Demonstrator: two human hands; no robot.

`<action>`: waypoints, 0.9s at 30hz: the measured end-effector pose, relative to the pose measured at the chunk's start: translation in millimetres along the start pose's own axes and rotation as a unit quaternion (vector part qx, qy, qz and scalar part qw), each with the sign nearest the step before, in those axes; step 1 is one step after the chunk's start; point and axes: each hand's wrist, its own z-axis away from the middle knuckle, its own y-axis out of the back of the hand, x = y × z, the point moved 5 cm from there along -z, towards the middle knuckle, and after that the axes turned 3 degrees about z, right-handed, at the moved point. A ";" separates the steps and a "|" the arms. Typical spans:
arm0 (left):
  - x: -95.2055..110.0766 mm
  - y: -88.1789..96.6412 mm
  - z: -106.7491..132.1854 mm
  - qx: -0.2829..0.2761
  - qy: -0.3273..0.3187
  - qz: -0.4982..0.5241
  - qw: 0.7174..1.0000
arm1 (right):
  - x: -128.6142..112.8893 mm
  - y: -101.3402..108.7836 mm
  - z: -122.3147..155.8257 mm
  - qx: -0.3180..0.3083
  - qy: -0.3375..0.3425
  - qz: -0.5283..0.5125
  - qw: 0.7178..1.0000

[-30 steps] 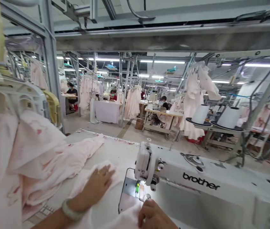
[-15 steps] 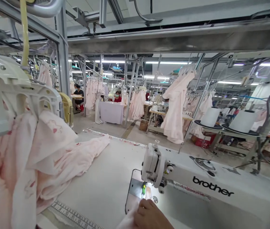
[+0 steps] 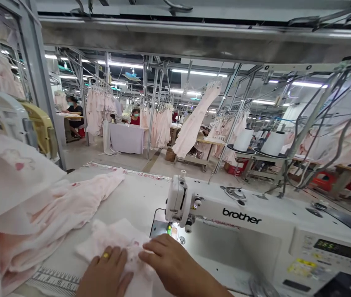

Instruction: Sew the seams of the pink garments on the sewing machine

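A pale pink fabric piece (image 3: pixel 113 231) with small red-pink motifs lies crumpled on the machine bed, left of the presser foot. My left hand (image 3: pixel 109 270), with a gold-coloured ring, rests flat on it with fingers stretched out. At the cloth's right side, my right hand (image 3: pixel 169 260) has bent fingers closed loosely on the fabric, close to the needle area. The white sewing machine (image 3: pixel 240 218), marked "brother", stands just beyond my right hand, with its needle light on. More pink printed fabric (image 3: pixel 70 206) hangs and spreads onto the table at left.
White and yellow clamp-like hangers (image 3: pixel 39 128) hold cloth at the left. A measuring tape strip (image 3: pixel 54 280) runs along the near table edge. Thread cones (image 3: pixel 243 139) stand behind the machine. Beyond are hanging pink garments (image 3: pixel 195 119) and seated people at other stations.
My left hand has come into view, flat on the fabric. More of the small fabric piece shows on the bed beside my right hand. The view has swung right, showing the machine's display panel.
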 end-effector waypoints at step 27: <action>72.3 37.1 -74.0 0.215 -0.359 0.205 0.885 | 47.5 -11.0 72.7 -0.061 -0.157 -0.034 0.985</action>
